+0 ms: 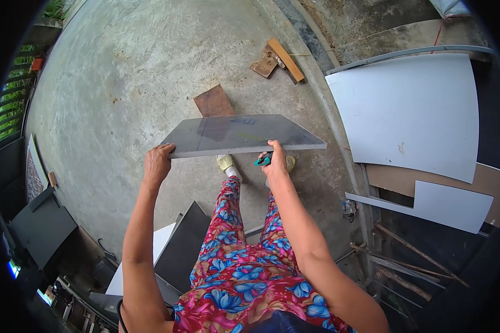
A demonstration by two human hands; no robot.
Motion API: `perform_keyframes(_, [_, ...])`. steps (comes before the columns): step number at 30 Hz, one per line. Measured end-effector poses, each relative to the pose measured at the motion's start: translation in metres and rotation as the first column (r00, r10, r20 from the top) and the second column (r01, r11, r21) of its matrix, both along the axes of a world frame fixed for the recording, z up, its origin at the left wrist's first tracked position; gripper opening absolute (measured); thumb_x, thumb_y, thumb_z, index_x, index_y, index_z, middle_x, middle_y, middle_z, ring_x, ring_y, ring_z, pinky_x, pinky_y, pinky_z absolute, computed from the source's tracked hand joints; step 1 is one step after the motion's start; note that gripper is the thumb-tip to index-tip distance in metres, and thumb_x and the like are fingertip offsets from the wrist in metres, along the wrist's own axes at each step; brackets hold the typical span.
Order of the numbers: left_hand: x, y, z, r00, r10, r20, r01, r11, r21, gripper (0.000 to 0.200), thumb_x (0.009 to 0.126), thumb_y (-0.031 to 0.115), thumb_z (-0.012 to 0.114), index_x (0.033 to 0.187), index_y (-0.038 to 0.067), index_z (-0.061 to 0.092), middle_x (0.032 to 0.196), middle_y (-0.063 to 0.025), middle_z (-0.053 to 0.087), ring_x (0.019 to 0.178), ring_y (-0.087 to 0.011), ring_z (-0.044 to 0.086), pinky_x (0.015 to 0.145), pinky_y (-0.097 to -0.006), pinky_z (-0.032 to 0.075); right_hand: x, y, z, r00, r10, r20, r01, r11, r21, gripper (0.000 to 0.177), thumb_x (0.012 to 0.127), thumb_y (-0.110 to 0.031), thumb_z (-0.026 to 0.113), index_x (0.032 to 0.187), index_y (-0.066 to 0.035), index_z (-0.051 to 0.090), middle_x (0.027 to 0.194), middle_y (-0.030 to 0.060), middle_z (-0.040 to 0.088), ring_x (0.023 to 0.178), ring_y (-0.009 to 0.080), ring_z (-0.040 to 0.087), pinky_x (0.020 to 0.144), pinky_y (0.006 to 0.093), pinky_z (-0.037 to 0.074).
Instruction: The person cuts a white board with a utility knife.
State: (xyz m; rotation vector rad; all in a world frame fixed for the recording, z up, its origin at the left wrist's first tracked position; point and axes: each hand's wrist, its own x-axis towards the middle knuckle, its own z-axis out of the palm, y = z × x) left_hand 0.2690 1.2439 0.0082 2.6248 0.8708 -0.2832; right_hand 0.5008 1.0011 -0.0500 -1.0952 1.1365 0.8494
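Note:
A grey flat board (244,132) with cut-off far corners is held up over the floor in front of my legs. My left hand (160,162) grips its near left corner, fingers over the top edge. On the near edge, right of the middle, my right hand (275,155) holds the board with the thumb on top. A small teal and black object (264,160) is also in my right hand, under the edge; what it is I cannot make out.
Beyond the board a brown square piece (214,101) lies on the concrete floor, with wooden blocks (286,60) farther off. White panels (405,116) lean at the right above several sticks (416,252). Dark panels (41,227) stand at the left.

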Motion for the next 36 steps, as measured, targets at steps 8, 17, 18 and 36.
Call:
perform_keyframes(8, [-0.012,0.042,-0.026,0.997,0.071,0.008,-0.071,0.997,-0.003,0.031,0.069,-0.002,0.059,0.096,0.010,0.069,0.094,-0.0094,0.068,0.086,-0.0303,0.064,0.075,-0.0387,0.051,0.003,0.063,-0.009,0.996,-0.007,0.093,0.004,1.000,0.030,0.037,0.070,-0.016,0.070,0.098,-0.004,0.050,0.076,0.0088,0.049,0.054,0.0170,0.049,0.044,0.0300,0.046])
perform_keyframes(17, [0.004,0.042,-0.031,0.992,0.122,-0.021,-0.119,0.987,0.105,0.017,0.072,0.010,0.066,0.089,0.014,0.069,0.083,-0.0054,0.067,0.079,-0.0261,0.063,0.067,-0.0385,0.049,-0.026,0.029,0.011,0.802,0.346,0.487,-0.164,0.911,-0.378,0.042,0.088,-0.026,0.059,0.117,0.002,0.046,0.077,0.0060,0.050,0.056,0.0156,0.051,0.048,0.0293,0.047])
perform_keyframes(18, [0.005,0.042,-0.033,0.993,0.121,-0.008,-0.119,0.986,0.119,0.016,0.072,0.011,0.066,0.088,0.014,0.069,0.082,-0.0050,0.067,0.078,-0.0256,0.063,0.065,-0.0386,0.049,-0.037,0.022,0.019,0.691,0.489,0.532,-0.255,0.854,-0.455,0.045,0.088,-0.023,0.057,0.122,0.002,0.043,0.081,0.0080,0.051,0.060,0.0177,0.053,0.053,0.0310,0.048])
perform_keyframes(36, [0.001,0.033,-0.030,0.991,0.135,0.004,-0.134,0.989,0.067,0.017,0.072,0.010,0.067,0.088,0.014,0.068,0.082,-0.0071,0.066,0.078,-0.0287,0.063,0.068,-0.0389,0.050,0.005,0.040,0.043,-0.382,0.851,0.361,-0.360,0.223,-0.906,0.053,0.083,-0.016,0.060,0.134,-0.019,0.046,0.094,0.0152,0.058,0.086,0.0340,0.060,0.074,0.0412,0.049])
